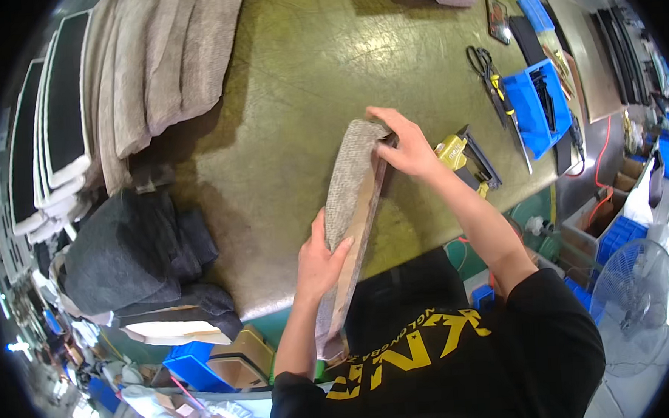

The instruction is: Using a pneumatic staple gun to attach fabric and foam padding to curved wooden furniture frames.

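A long padded board (348, 178), covered in grey-brown woven fabric with a bare wood-coloured strip along one side, stands tilted on its edge over the near rim of the worktable (286, 158). Around its lower half my left hand (320, 259) is closed, thumb on the wood-coloured side. My right hand (407, 148) pinches the far end, fingers over the fabric corner and thumb against the side. Just right of that hand lies a yellow and black staple gun (459, 155). What sits beneath my right fingers is hidden.
Several grey-brown cushioned pieces (164, 66) stand at the far left, with a dark cloth heap (125, 250) nearer. On the right are scissors (482, 63), a screwdriver (501, 98), a blue bin (522, 101) and a phone (498, 20). A fan (630, 299) stands beyond the table.
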### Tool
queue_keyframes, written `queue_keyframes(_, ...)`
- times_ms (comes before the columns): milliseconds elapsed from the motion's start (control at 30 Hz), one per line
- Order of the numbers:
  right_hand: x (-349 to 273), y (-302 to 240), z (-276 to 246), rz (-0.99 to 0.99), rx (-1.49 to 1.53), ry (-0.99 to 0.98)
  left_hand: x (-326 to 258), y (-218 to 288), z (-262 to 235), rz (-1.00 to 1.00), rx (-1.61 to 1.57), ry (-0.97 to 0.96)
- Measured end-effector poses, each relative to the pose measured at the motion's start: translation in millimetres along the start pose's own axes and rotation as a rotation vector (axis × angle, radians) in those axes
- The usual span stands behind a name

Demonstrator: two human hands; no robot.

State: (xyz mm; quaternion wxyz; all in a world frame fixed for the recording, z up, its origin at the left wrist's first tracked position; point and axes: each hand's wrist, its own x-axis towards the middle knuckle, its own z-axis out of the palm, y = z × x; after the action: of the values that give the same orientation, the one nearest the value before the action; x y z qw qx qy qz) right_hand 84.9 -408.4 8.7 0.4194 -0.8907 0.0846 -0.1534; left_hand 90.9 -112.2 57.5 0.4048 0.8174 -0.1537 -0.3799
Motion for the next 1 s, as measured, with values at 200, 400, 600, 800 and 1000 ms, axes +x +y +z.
queue_keyframes(200, 2, 14, 28, 0.105, 0.341, 0.270, 71, 13, -1, -0.057, -0.493, -0.276)
queue_keyframes(400, 4, 17, 70, 0.252, 0.315, 0.429, 163, 67, 15, 0.204, -0.240, -0.167)
queue_keyframes(600, 0, 25, 64, 0.421, 0.790, 0.440, 151, 103, 32, 0.239, 0.111, -0.112)
queue_keyframes(800, -27, 0, 14, 0.452, 0.249, 0.517, 149, 108, 33, 0.176, 0.231, -0.011)
queue_keyframes(1000, -31, -29, 17, 0.710, 0.735, 0.270, 139, 101, 56, 0.221, 0.224, 0.045)
